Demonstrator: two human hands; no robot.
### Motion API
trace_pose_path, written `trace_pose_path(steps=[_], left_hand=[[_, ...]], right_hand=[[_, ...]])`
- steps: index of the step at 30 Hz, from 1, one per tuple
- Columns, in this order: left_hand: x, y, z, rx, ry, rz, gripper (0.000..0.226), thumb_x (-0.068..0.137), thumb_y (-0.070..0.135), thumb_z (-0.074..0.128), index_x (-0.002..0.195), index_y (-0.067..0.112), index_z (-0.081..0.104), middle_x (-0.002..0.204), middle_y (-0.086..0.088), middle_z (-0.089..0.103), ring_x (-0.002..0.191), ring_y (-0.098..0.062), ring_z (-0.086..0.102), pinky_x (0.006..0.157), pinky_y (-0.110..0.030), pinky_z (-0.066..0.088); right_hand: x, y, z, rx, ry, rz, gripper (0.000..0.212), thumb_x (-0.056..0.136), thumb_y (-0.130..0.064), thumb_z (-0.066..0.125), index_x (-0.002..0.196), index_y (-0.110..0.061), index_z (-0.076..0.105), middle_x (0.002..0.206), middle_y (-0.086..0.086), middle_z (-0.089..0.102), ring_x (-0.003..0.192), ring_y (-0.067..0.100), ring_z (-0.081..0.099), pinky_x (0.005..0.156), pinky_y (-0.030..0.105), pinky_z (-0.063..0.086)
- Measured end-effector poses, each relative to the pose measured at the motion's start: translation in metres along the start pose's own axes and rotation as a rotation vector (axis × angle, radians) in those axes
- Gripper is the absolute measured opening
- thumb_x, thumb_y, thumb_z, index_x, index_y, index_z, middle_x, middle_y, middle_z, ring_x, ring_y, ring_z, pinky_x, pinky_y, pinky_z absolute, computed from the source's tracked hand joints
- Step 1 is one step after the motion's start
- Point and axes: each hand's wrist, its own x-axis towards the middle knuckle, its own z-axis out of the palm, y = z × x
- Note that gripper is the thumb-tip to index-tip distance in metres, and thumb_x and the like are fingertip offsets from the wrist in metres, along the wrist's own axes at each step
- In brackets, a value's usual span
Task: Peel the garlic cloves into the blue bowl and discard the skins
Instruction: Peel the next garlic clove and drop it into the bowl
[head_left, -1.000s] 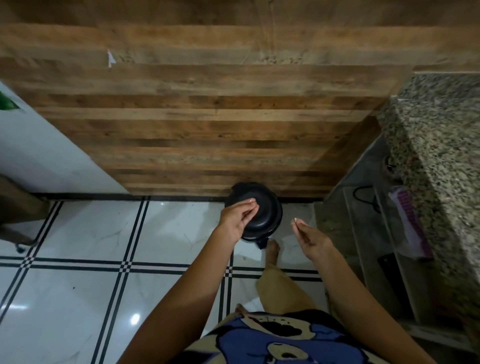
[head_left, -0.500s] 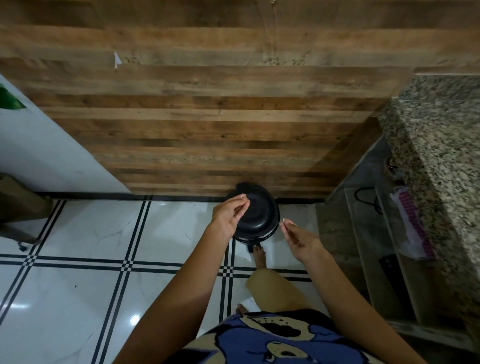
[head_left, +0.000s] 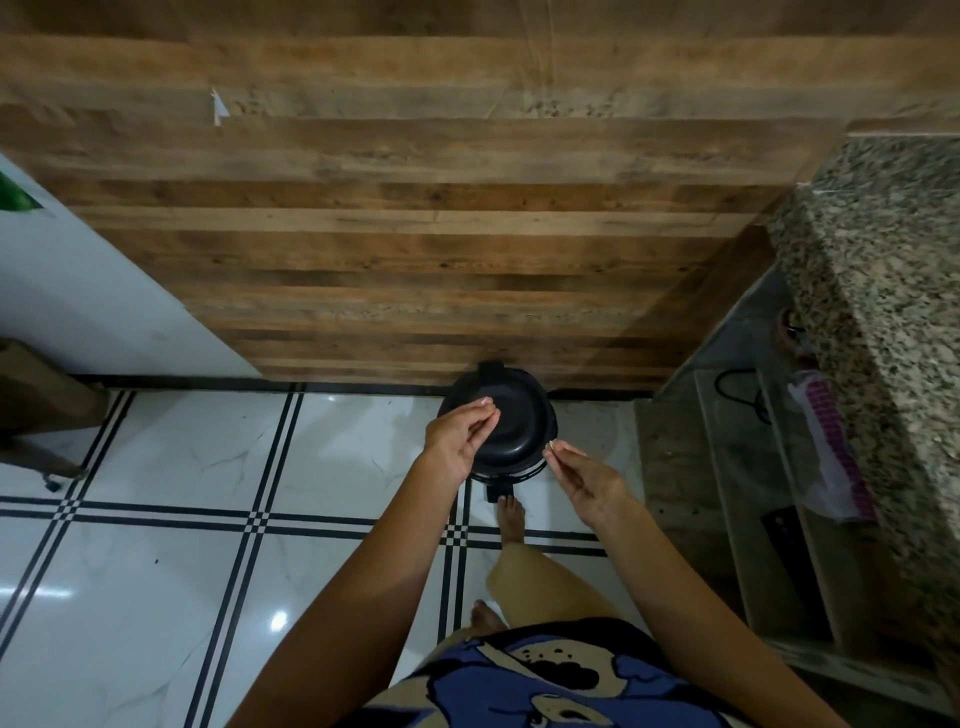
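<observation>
The person stands on the tiled floor (head_left: 182, 467) over a round black pedal bin (head_left: 519, 421) set against the far wooden wall (head_left: 415, 234). Both hands hover above the bin. The left hand (head_left: 457, 436) is over its left edge with fingertips bunched against the thumb. The right hand (head_left: 587, 480) is near the right edge with fingertips drawn together. Something pale shows at each hand's tips, but I cannot tell whether either grip is holding skins or is empty. A bare foot (head_left: 511, 517) sits just near of the pedal (head_left: 498, 491), and the lid looks closed. The blue bowl and garlic cloves are out of view, so the peeling cannot be checked. This looks like the last step, discarding the skins. Opening the lid and dropping them in seems left.
</observation>
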Motion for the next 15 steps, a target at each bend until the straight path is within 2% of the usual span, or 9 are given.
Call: trace_pose_path(steps=[2,5,9,12,13,15], left_hand=[[0.004,0.002,0.0,0.002,0.006,-0.004,0.012,0.085,-0.009,0.06,0.095,-0.005,0.064,0.097,-0.013,0.067,0.089,-0.02,0.066,0.083,-0.027,0.052],[0.012,0.004,-0.001,-0.001,0.025,-0.018,0.013,0.084,-0.008,0.06,0.096,-0.004,0.064,0.101,-0.015,0.067,0.092,-0.021,0.066,0.08,-0.026,0.053],[0.022,0.002,-0.004,0.001,0.062,-0.029,0.013,0.083,-0.01,0.061,0.094,-0.003,0.065,0.097,-0.015,0.067,0.091,-0.022,0.066,0.064,-0.022,0.058],[0.029,-0.005,-0.01,0.027,0.099,-0.046,0.018,0.082,-0.01,0.062,0.099,-0.005,0.064,0.09,-0.013,0.069,0.08,-0.019,0.069,0.064,-0.021,0.058],[0.033,-0.007,-0.013,0.033,0.113,-0.058,0.018,0.082,-0.01,0.062,0.1,-0.006,0.064,0.089,-0.014,0.069,0.079,-0.018,0.069,0.063,-0.02,0.058],[0.044,-0.011,-0.017,0.032,0.142,-0.092,0.015,0.082,-0.012,0.06,0.097,-0.008,0.063,0.092,-0.018,0.067,0.081,-0.021,0.067,0.058,-0.019,0.057]], right_hand=[[0.006,0.0,0.001,-0.007,0.003,0.017,0.014,0.087,0.006,0.056,0.1,0.008,0.059,0.085,0.014,0.064,0.078,0.018,0.063,0.076,0.02,0.051],[0.015,-0.001,0.002,-0.022,0.017,0.042,0.012,0.086,0.006,0.056,0.098,0.008,0.059,0.084,0.014,0.065,0.078,0.019,0.063,0.07,0.021,0.053],[0.026,-0.002,0.002,-0.023,0.036,0.082,0.018,0.086,0.008,0.055,0.104,0.012,0.057,0.086,0.016,0.063,0.078,0.021,0.062,0.074,0.022,0.051],[0.032,-0.003,0.002,-0.014,0.071,0.094,0.027,0.086,0.01,0.054,0.113,0.014,0.055,0.09,0.018,0.062,0.083,0.023,0.06,0.082,0.023,0.05],[0.036,-0.003,0.002,-0.015,0.086,0.097,0.029,0.086,0.01,0.055,0.114,0.015,0.054,0.086,0.018,0.063,0.081,0.023,0.06,0.078,0.023,0.052],[0.044,-0.003,0.004,-0.025,0.11,0.113,0.027,0.084,0.012,0.056,0.11,0.017,0.056,0.081,0.02,0.065,0.075,0.024,0.06,0.061,0.022,0.056]])
